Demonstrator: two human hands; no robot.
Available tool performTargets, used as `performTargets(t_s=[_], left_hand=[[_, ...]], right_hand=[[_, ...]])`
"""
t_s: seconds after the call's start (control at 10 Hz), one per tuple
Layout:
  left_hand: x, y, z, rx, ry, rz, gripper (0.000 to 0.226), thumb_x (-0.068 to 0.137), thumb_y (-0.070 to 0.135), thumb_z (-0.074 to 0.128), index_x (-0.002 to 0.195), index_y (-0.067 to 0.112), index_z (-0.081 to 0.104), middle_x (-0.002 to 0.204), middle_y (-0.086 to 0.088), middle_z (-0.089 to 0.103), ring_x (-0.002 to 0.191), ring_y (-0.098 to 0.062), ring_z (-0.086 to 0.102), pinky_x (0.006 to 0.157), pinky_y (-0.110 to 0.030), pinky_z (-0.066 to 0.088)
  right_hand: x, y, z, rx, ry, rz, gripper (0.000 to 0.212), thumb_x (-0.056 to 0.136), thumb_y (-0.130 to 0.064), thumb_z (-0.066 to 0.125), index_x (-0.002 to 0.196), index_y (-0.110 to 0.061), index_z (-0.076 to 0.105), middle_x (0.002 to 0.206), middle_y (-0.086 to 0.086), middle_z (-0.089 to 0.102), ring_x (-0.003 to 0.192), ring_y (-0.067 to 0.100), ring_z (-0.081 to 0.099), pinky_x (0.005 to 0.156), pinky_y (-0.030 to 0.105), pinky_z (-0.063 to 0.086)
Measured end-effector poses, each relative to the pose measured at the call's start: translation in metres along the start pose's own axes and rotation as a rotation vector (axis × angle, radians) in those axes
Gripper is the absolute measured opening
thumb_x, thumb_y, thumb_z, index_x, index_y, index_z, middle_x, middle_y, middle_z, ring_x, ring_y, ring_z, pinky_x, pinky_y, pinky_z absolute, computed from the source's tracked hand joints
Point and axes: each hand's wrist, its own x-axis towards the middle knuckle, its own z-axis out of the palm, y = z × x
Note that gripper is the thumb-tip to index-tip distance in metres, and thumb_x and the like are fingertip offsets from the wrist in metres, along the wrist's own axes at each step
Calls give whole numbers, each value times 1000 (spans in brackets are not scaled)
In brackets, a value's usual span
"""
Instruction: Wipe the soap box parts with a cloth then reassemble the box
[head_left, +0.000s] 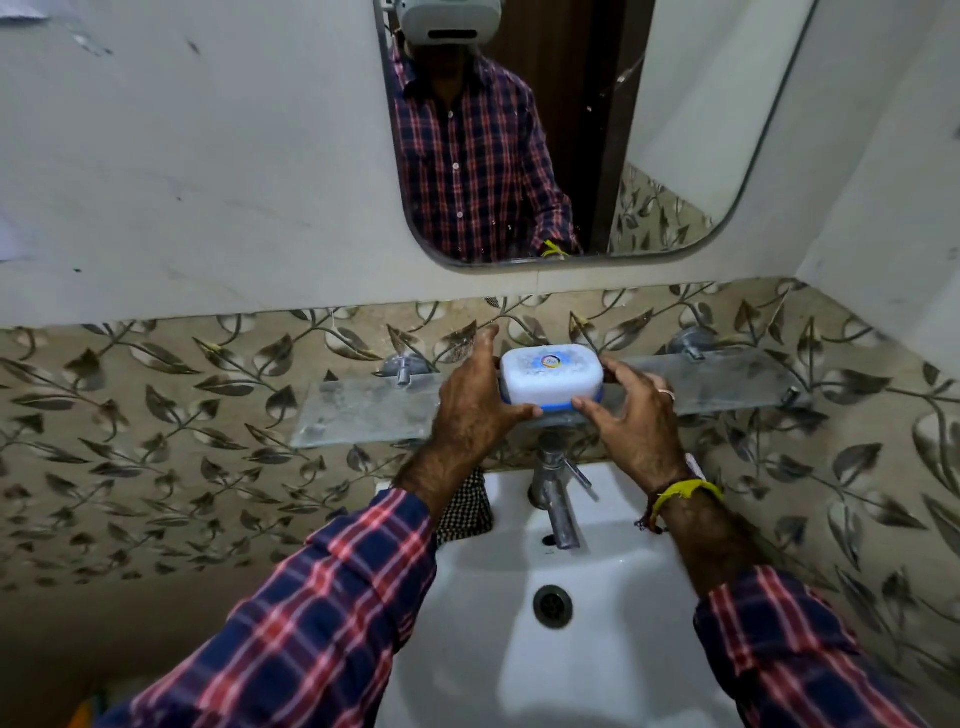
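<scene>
The soap box (551, 375) has a frosted white lid with a round sticker and a blue base, lid fitted on. It rests on the glass shelf (363, 410) above the tap. My left hand (475, 397) grips its left end, thumb at the front edge. My right hand (631, 410) holds its right end, thumb on the blue rim. A checked cloth (465, 512) lies on the sink's back left corner, partly hidden by my left forearm.
The white sink (623, 597) with a chrome tap (558, 499) and drain (552, 606) sits below the shelf. A mirror (571, 130) hangs above on the wall. Leaf-patterned tiles run behind the shelf, which has metal brackets (401, 367) at both ends.
</scene>
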Motion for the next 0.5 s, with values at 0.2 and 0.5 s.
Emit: performTargets(t_s=[0.2, 0.5], left_hand=[[-3, 1, 1, 54, -5, 28, 122, 60, 26, 97, 156, 12, 24, 152, -12, 47, 133, -27, 51, 106, -44, 46], [-47, 4, -13, 7, 246, 168, 74, 85, 26, 79, 148, 9, 43, 148, -14, 50, 132, -32, 50, 107, -54, 41]], right_hand=[[-8, -4, 3, 14, 6, 22, 68, 75, -15, 83, 136, -15, 55, 120, 9, 70, 122, 33, 48, 100, 36, 41], [-39, -31, -1, -1, 337, -12, 49, 82, -14, 76, 128, -4, 62, 124, 14, 66, 117, 39, 53, 104, 46, 42]])
